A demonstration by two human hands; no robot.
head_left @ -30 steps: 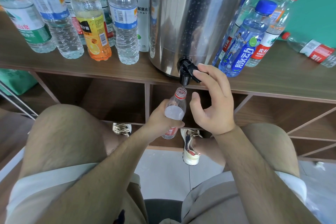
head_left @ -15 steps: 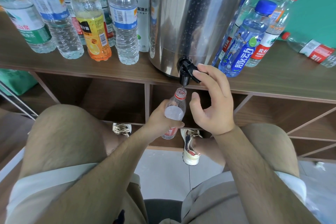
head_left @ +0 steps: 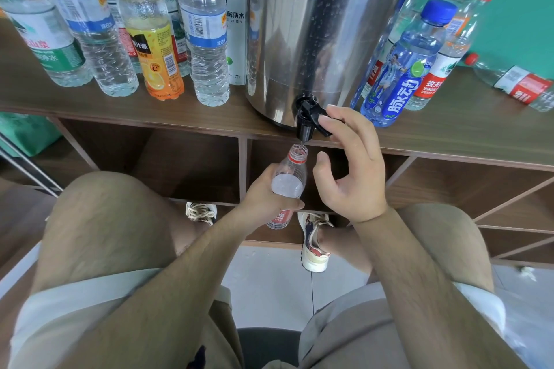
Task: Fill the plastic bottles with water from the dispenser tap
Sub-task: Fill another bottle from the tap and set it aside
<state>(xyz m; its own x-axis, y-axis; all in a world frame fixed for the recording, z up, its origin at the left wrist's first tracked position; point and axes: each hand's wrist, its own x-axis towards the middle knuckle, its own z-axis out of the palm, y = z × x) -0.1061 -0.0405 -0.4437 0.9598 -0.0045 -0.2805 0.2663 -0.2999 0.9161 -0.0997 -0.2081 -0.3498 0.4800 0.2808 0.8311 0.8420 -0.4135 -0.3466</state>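
Nothing has shifted: left hand fingers curl round the small bottle, its mouth just below the right hand fingers, which are spread and pressing the tap lever. Thin plastic probably squashes and grows heavier; hold mid-body.

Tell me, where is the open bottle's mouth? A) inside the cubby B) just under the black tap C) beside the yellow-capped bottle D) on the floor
B: the left hand holds the bottle with its mouth just below the tap, the right hand touching its lever.
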